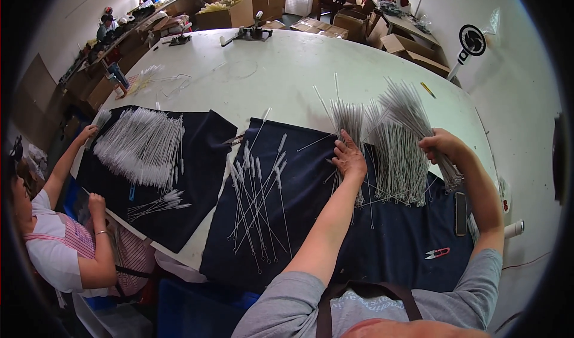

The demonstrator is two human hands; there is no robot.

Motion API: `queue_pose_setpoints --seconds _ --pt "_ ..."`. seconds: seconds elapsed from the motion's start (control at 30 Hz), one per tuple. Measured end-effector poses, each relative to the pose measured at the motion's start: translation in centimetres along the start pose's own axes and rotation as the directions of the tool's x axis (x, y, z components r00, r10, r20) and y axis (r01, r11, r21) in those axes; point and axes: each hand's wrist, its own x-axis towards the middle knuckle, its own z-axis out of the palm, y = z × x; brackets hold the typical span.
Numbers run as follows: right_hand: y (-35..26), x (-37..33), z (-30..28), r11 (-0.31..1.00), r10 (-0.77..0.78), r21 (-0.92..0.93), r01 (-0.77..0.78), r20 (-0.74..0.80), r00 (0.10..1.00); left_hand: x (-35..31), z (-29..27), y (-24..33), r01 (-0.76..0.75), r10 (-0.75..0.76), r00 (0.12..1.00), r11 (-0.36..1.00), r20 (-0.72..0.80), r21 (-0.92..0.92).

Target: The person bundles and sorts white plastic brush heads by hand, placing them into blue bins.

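My right hand (445, 147) is closed round a thick bundle of thin wire straw brushes (409, 106). Their white bristle ends fan out up and to the left, and the looped wire ends hang below my fist. My left hand (348, 157) lies with its fingers stretched out against a smaller heap of the same brushes (350, 118). Between my hands a large pile of brushes (400, 164) lies side by side, loops toward me. Left of my left arm, several loose brushes (257, 200) lie crossed on the dark cloth (305, 158).
Red-handled thread snips (437, 253) and a dark oblong object (460, 214) lie at the right. On the left a co-worker (78, 242) handles brushes beside another pile (143, 147). A yellow cutter (427, 89) lies farther back, near a fan (471, 42). Small bench tools (254, 32) stand at the far edge.
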Motion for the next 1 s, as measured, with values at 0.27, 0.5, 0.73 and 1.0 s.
queue_pose_setpoints --seconds 0.27,0.5,0.73,1.0 --pt "0.8 -3.7 -4.5 0.952 -0.147 0.264 0.155 -0.05 0.988 0.3 -1.2 0.5 0.018 -0.025 0.996 0.997 0.084 0.081" --pt "2.8 -5.3 -2.5 0.864 -0.176 0.495 0.087 0.136 0.975 -1.1 -6.2 0.5 -0.033 0.034 0.982 0.999 0.186 -0.006" --pt "6.8 -8.2 2.1 0.698 -0.48 -0.163 0.697 0.616 0.625 -12.7 -19.9 5.5 -0.858 0.967 0.054 0.173 -0.25 0.484" --pt "3.1 -17.3 6.2 0.39 -0.305 -0.57 0.723 0.661 0.686 -18.9 -21.5 -1.1 -0.906 0.917 0.39 0.398 -0.081 0.143"
